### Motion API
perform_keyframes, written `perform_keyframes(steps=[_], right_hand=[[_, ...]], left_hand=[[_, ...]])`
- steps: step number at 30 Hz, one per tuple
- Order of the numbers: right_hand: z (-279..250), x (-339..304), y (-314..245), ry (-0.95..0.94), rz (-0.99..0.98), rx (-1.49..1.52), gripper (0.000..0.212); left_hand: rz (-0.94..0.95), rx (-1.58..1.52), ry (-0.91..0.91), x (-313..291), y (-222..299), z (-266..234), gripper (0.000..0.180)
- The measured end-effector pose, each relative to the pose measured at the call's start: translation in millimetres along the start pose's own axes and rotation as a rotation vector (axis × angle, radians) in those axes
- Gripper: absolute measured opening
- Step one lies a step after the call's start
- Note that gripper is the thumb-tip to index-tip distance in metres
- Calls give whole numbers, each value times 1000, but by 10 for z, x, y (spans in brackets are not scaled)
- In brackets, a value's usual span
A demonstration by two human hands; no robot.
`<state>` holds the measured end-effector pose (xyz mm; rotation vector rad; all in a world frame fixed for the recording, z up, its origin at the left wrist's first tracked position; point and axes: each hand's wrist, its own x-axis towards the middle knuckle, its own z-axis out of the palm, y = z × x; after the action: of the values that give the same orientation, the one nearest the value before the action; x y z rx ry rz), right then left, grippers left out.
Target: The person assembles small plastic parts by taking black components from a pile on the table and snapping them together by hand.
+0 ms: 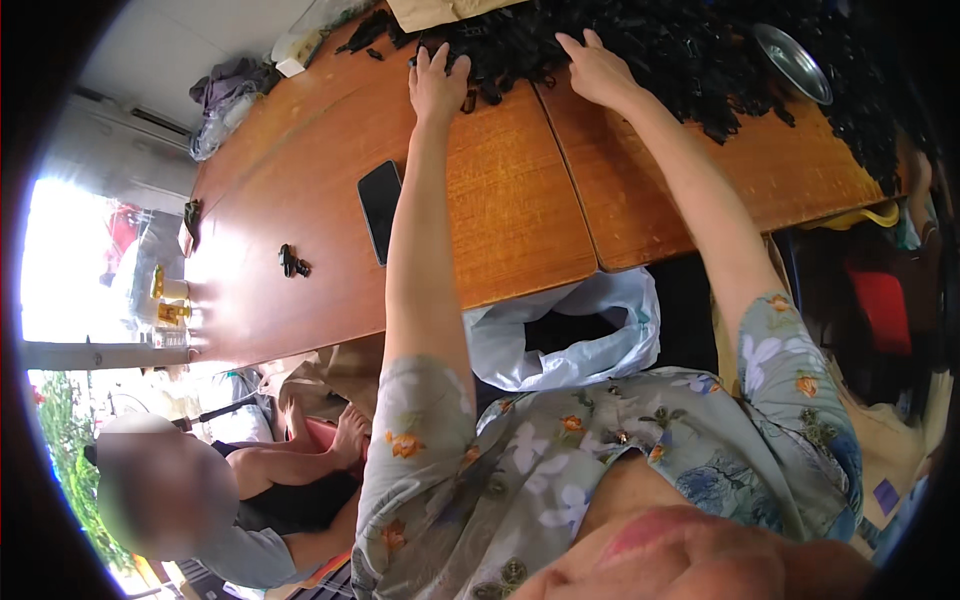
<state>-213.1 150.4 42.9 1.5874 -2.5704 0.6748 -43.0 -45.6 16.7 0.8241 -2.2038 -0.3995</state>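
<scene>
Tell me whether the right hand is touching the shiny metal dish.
Apart: the head view shows heaped small black pieces lying between the right hand and the metal dish.

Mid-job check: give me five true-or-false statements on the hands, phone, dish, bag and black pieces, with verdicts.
1. The left hand is at the edge of the pile of black pieces. True.
2. The right hand holds the phone. False: the phone lies on the table.
3. The metal dish is nearer the right hand than the left. True.
4. The plastic bag is red. False: the plastic bag is white.
5. Some black pieces lie apart, left of the phone. True.
</scene>
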Motion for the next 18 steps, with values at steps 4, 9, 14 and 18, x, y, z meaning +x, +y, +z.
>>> perform_keyframes(steps=[4,9,14,18], right_hand=[[93,-14,-91,15,111,-261,62],[234,-471,-110,167,-185,-238,57],[92,-466,-99,389,-355,85,32],[-30,-465,-106,646,-379,147,17]], left_hand=[[-173,90,-243,-151,145,154,60],[-102,17,-139,-708,370,-105,53],[-42,-160,-93,-887,398,-501,50],[-45,-150,247,-947,606,-687,35]])
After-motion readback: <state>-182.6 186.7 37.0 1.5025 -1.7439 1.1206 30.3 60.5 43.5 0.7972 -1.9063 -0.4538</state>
